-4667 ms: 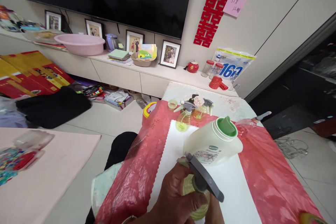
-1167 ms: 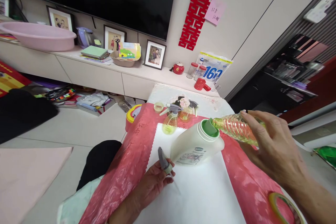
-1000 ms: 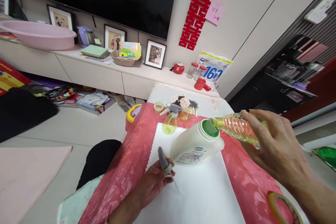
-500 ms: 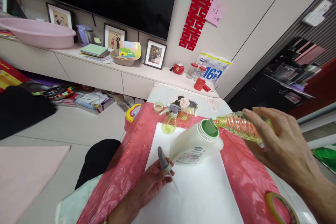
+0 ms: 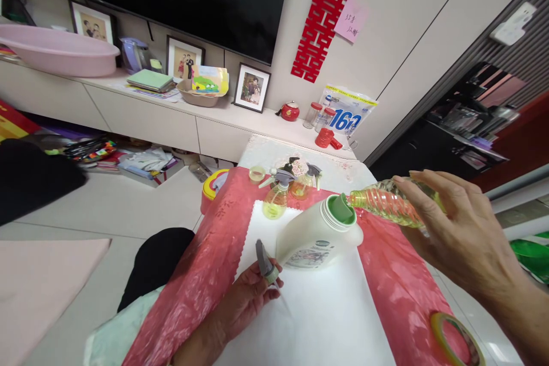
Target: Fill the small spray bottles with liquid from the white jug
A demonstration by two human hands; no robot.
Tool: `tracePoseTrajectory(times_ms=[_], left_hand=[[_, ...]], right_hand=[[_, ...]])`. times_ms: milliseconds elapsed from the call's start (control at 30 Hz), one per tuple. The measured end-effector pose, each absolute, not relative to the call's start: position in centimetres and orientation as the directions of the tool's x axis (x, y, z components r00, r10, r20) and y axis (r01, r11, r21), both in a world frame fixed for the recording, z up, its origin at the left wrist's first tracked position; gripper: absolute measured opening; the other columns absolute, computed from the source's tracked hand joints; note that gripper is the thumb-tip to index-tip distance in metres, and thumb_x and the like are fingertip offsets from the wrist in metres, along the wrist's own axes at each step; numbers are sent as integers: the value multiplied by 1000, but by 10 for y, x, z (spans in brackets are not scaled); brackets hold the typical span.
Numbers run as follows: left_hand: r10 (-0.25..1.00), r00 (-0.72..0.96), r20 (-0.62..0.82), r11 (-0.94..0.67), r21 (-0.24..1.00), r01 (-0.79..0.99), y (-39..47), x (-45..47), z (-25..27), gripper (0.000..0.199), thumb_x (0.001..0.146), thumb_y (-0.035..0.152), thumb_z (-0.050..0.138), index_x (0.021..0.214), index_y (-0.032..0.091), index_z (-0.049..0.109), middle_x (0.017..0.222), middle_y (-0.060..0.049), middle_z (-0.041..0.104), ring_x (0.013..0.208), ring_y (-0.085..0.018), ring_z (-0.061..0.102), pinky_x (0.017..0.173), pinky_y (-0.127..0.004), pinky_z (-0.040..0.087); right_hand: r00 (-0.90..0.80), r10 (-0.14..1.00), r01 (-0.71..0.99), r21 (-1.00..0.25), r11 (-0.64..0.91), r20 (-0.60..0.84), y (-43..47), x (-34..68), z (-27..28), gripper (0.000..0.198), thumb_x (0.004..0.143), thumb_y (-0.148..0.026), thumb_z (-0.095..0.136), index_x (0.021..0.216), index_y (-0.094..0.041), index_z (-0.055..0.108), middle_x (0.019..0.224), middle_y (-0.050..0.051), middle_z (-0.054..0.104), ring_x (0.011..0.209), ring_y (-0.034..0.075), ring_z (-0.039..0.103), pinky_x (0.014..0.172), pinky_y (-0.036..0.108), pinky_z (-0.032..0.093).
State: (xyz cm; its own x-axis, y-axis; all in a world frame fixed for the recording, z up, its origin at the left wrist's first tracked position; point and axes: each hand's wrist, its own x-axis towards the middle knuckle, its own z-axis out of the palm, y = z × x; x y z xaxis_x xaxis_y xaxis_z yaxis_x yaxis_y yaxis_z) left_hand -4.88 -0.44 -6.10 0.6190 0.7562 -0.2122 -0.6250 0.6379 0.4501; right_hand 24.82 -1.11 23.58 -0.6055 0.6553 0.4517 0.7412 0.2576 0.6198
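My right hand [image 5: 454, 229] is wrapped round a clear ribbed bottle [image 5: 388, 203] of yellowish look, tipped nearly level. The bottle's mouth rests at or just over the green spout of a big pale detergent jug [image 5: 315, 240], which stands on a white sheet [image 5: 326, 309]. Whether liquid flows between them I cannot tell. My left hand [image 5: 244, 303] pinches a grey spray trigger head [image 5: 266, 263], its thin clear tube pointing down over the sheet. Behind the jug stand two spray bottles, one with yellow-green liquid [image 5: 275, 203] and one with amber liquid [image 5: 301, 187].
A roll of tape [image 5: 457, 340] lies on the red plastic cover [image 5: 398, 274] at the lower right. A small round cup [image 5: 257, 174] and a dark pump top [image 5: 293, 163] are near the spray bottles. Jars [image 5: 312, 115] and frames line the cabinet behind.
The view has shifted slightly. Both hands keep their holds, and the tipped bottle stays at the jug's spout with little visible movement.
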Motion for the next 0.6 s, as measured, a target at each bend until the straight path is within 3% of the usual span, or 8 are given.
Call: tracePoseTrajectory(times_ms=[233, 600], left_hand=[[743, 624, -245, 658, 442, -610, -3, -49, -61, 46, 61, 34, 99, 102, 25, 79, 107, -3, 69, 89, -16, 67, 80, -31, 50], [747, 625, -226, 649, 454, -611, -4, -49, -63, 44, 65, 34, 97, 104, 26, 79, 110, -3, 69, 91, -16, 67, 81, -31, 50]], right_hand=[[-632, 642, 714, 649, 263, 435, -8, 253, 237, 56, 93, -14, 57, 147, -21, 43, 132, 19, 55, 117, 42, 58, 91, 53, 53], [-645, 634, 693, 676, 251, 426, -7, 245, 242, 40, 104, -23, 52, 144, -20, 46, 132, 19, 55, 118, 42, 57, 88, 53, 53]])
